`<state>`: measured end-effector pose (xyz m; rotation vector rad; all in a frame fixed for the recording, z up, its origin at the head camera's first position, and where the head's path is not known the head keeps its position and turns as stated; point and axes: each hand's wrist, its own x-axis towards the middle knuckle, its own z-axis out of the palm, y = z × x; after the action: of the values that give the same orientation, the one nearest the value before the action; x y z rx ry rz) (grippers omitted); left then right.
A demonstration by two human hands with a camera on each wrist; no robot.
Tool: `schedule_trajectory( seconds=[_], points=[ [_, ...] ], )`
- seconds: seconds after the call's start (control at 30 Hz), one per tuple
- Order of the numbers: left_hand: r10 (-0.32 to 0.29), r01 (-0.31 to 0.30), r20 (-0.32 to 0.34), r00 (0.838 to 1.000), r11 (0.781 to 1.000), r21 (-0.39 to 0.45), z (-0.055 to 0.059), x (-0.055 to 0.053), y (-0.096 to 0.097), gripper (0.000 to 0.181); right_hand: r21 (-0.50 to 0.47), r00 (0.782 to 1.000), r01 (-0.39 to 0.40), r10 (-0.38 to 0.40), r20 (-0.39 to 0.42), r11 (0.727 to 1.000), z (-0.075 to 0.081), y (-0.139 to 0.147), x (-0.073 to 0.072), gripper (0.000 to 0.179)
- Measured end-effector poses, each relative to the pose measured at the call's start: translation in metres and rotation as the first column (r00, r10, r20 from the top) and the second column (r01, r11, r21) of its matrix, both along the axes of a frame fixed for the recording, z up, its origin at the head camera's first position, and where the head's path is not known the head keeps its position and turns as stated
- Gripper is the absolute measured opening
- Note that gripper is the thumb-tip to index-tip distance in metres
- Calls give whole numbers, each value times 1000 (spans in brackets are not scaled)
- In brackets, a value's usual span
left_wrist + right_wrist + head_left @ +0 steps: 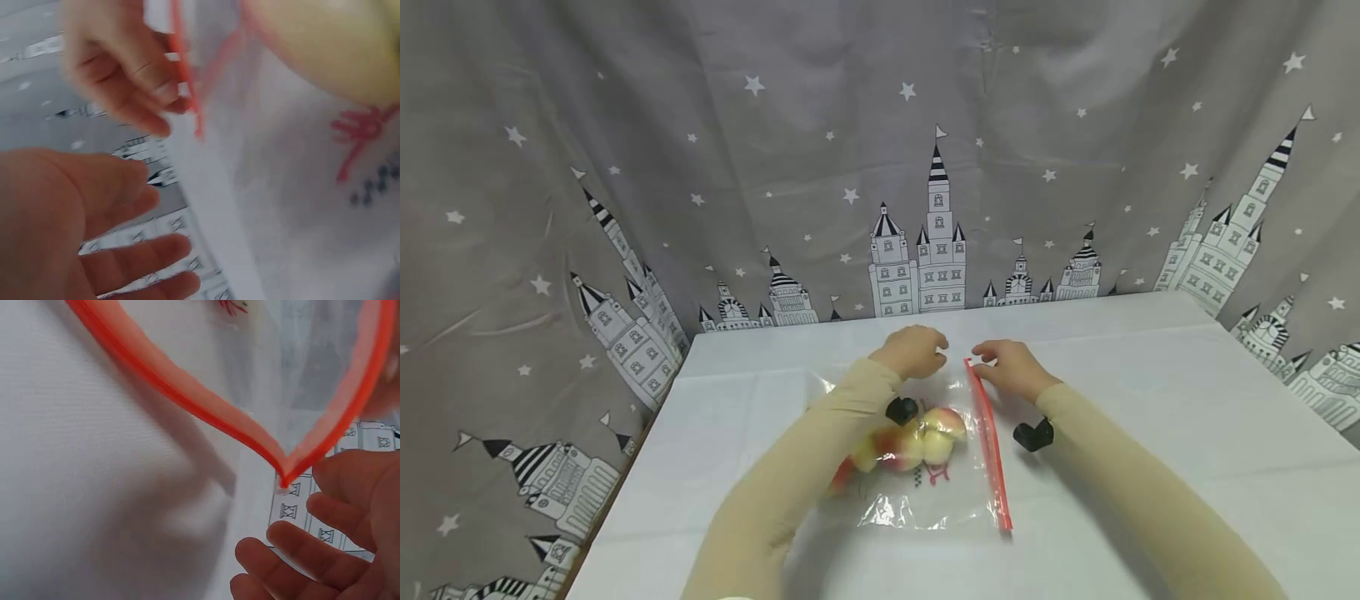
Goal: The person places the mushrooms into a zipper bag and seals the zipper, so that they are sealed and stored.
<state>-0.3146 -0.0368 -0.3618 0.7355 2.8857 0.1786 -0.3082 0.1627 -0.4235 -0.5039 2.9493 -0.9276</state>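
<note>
A clear zip bag (955,504) lies on the table with several round yellow-and-red fruits (937,447) inside, like apples or peaches. Its red zip edge (992,454) runs along the right side, and in the right wrist view the red strips part in a V from one corner. My left hand (914,350) hovers over the bag's far side with its fingers apart, nothing in them. Close to the far end of the red zip, my right hand (1013,367) has loosely bent, spread fingers; whether its thumb touches the strip is hard to tell.
A white cloth covers the table (1150,400). Behind and on both sides hangs a grey curtain (820,167) printed with castles and stars. Black wrist devices (1033,435) sit on both sleeves.
</note>
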Motion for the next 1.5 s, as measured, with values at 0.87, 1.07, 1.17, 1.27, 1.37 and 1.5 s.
schedule_trajectory(
  seconds=[0.87,1.07,1.17,1.27,1.37,1.5],
  points=[
    [-86,109,188,978,987,-117,-4,-16,41,14,15,996,-24,25,-89,1000,-26,0,-14,21],
    [-129,153,168,977,978,-142,-10,-29,36,13,28,995,-32,34,-99,999,-33,-8,-14,17],
    [-150,170,155,977,977,-126,-24,-37,37,11,21,993,-21,24,-119,1000,-35,-9,-13,14],
    [-200,208,92,975,973,-97,-39,-44,36,14,15,990,-12,14,-141,1000,-37,-9,-13,13],
    [-250,250,18,968,966,-68,-50,-51,31,14,12,989,0,1,-147,1000,-39,-9,-15,11],
    [-274,273,-15,962,961,-48,-56,-56,28,27,18,988,3,-1,-154,1000,-38,-7,-18,9]
  ],
)
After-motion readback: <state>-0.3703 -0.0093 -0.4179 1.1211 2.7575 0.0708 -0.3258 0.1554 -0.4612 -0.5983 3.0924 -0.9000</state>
